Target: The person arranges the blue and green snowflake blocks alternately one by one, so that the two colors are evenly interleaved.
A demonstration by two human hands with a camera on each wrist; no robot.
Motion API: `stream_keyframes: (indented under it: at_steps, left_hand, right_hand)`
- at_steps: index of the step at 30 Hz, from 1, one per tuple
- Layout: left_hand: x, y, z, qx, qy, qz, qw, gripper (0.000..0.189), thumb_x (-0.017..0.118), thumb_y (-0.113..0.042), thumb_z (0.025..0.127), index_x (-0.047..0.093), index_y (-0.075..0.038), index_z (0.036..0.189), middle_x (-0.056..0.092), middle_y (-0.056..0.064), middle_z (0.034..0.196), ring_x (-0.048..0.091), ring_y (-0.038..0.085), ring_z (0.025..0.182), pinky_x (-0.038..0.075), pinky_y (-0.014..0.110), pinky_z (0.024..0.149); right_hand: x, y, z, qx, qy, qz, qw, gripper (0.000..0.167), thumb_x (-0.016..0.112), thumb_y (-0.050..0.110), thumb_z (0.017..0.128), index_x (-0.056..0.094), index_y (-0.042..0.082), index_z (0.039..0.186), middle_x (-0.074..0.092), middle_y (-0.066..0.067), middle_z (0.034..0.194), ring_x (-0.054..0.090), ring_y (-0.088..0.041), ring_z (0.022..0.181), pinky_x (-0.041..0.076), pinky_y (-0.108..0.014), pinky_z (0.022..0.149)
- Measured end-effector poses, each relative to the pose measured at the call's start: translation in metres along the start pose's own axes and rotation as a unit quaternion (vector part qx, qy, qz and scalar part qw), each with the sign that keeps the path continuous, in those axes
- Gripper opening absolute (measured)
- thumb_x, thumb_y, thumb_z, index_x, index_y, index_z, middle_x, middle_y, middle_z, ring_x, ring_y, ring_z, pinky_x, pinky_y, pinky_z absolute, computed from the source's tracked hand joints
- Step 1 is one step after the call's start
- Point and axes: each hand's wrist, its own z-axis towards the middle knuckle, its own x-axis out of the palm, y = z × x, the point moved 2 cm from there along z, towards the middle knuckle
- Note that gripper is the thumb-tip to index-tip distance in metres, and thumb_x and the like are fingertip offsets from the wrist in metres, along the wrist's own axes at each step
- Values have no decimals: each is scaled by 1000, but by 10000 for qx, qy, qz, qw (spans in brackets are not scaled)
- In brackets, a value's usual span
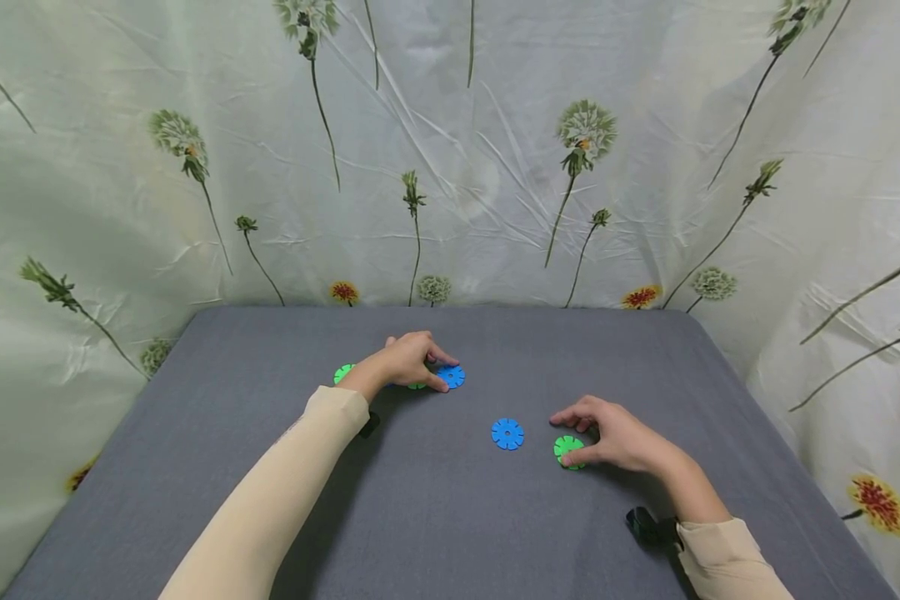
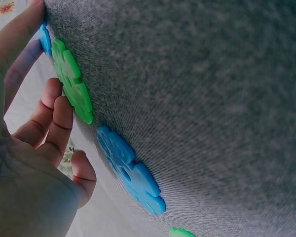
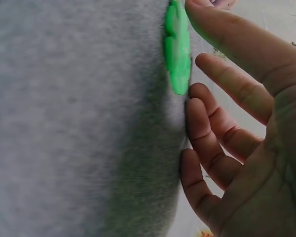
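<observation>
Toward the back of the table, my left hand [image 1: 407, 360] has its thumb and index finger at opposite edges of a blue notched plastic disc [image 1: 452, 377], pinching it flat on the cloth. Under that hand runs a row of similar discs: a green one [image 2: 73, 81], a blue one [image 2: 130, 170] mostly hidden from the head view, and a green one [image 1: 342, 372] at the left end. My right hand [image 1: 621, 435] has its thumb over another green notched disc [image 1: 568, 452]; its other fingers are spread beyond the far edge. A separate blue disc [image 1: 507, 433] lies left of it.
Grey cloth covers the table [image 1: 450, 517]. A curtain [image 1: 465, 150] printed with dandelions hangs right behind the back edge and along both sides. Dark wrist cameras sit under each wrist, the right camera [image 1: 642, 527] low over the cloth.
</observation>
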Motion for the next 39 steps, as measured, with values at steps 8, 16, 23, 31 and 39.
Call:
stream_keyframes:
  at_steps: [8, 16, 23, 31, 39]
  left_hand:
    - [1, 1, -1, -12, 18, -94, 10000, 48, 92, -38, 87, 78, -37, 133, 64, -1, 115, 60, 18, 111, 24, 40, 83]
    - [0, 1, -2, 7, 2, -128, 9999, 48, 92, -38, 87, 78, -36, 133, 64, 0, 116, 59, 18, 108, 25, 40, 84]
    - [0, 2, -2, 16, -15, -208, 9998, 48, 92, -37, 86, 79, -36, 132, 66, 0, 116, 60, 18, 110, 24, 40, 84]
    - [2, 4, -1, 25, -26, -310, 9995, 48, 93, -36, 86, 79, -36, 132, 65, -1, 115, 61, 19, 112, 25, 40, 84]
    - [2, 5, 0, 44, -39, -299, 9995, 48, 93, -36, 86, 79, -36, 132, 66, -1, 117, 62, 20, 115, 27, 41, 85]
  right_hand:
    - [3, -7, -4, -141, -72, 71, 9998, 53, 94, 38, 83, 78, 18, 130, 67, 2, 119, 59, -9, 103, 50, -31, 91]
    - [4, -9, -6, -245, -153, 140, 9995, 54, 94, 39, 83, 78, 19, 130, 67, 2, 119, 59, -9, 103, 49, -30, 91]
    - [1, -12, -9, -355, -54, 370, 9987, 57, 95, 37, 81, 77, 17, 131, 68, -1, 122, 59, -8, 106, 50, -27, 94]
    - [0, -15, -12, -376, -2, 532, 9979, 56, 96, 33, 81, 78, 15, 130, 69, -1, 122, 59, -8, 105, 49, -25, 95]
    - [1, -15, -11, -337, -37, 564, 9978, 51, 94, 32, 83, 78, 15, 128, 70, -2, 122, 60, -7, 105, 51, -25, 94]
